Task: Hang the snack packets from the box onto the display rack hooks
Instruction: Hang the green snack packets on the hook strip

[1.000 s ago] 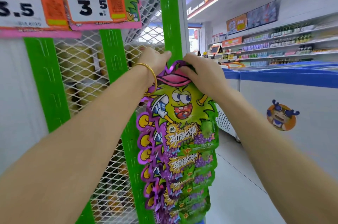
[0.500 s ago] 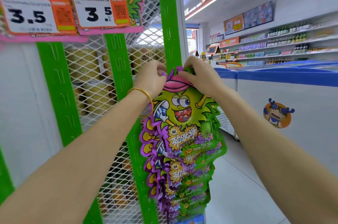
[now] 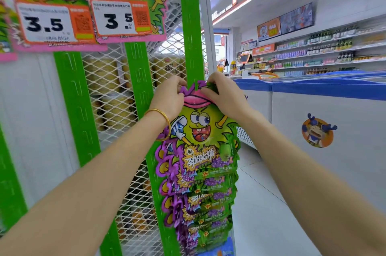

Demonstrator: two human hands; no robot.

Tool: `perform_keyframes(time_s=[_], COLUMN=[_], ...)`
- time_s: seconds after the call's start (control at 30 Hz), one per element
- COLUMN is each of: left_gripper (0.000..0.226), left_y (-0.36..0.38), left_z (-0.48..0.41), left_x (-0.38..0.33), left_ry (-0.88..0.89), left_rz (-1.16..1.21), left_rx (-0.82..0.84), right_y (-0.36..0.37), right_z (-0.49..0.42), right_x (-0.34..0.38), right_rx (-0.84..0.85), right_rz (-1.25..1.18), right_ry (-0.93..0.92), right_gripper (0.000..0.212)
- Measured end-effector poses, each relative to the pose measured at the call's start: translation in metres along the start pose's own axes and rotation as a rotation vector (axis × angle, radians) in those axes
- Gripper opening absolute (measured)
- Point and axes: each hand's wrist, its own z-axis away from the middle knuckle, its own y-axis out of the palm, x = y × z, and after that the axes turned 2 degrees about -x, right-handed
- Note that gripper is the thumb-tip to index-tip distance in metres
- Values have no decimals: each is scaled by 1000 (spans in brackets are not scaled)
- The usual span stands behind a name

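Shop shelving [image 3: 325,53] stocked with bottles runs along the far right wall, and blue-topped chest freezers [image 3: 325,90] stand below it, one bearing a round cartoon sticker [image 3: 317,130]. Closer to us rises the display rack [image 3: 191,26], made of green slotted uprights over white mesh [image 3: 108,88], with two price tags [image 3: 123,19] reading 3.5 near its top edge.

We hold the snack packets [image 3: 204,151] against the rack's right edge, in front of the rightmost green upright. They form one long overlapping string whose long axis runs straight up and down. Its pink-and-purple header points up at our hands and its tail drops toward the rack's lower right corner. The printed faces, a yellow-green cartoon figure above repeated purple and green panels, are turned toward us.

Our left hand [image 3: 169,99], a gold bangle [image 3: 165,118] on its wrist, pinches the header's left side with curled fingers. Our right hand [image 3: 225,97] grips the header's right side, fingers bent over the top edge. The two hands sit close together, just either side of the upright. We cannot tell whether the header has caught on a hook, since our fingers cover that spot.
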Motion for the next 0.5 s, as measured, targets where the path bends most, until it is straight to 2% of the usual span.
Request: perform_keyframes(time_s=[0.23, 0.3, 0.4, 0.47, 0.5], left_gripper=[36, 37, 35, 33, 32], left_y=[-1, -2, -8, -13, -14], left_z=[2, 6, 25, 54, 74], left_x=[2, 2, 8, 17, 23], left_ry=[39, 83, 198, 258, 264], left_rz=[23, -11, -138, -156, -137], left_rx=[-13, -62, -235, -326, -343], right_y=[0, 0, -1, 4, 11], right_z=[3, 5, 22, 51, 72], right_x=[2, 2, 5, 14, 19], right_rx=[2, -1, -186, -343, -368], right_rz=[23, 39, 223, 166, 85], right_ry=[33, 49, 15, -51, -85], right_gripper=[31, 37, 43, 32, 26])
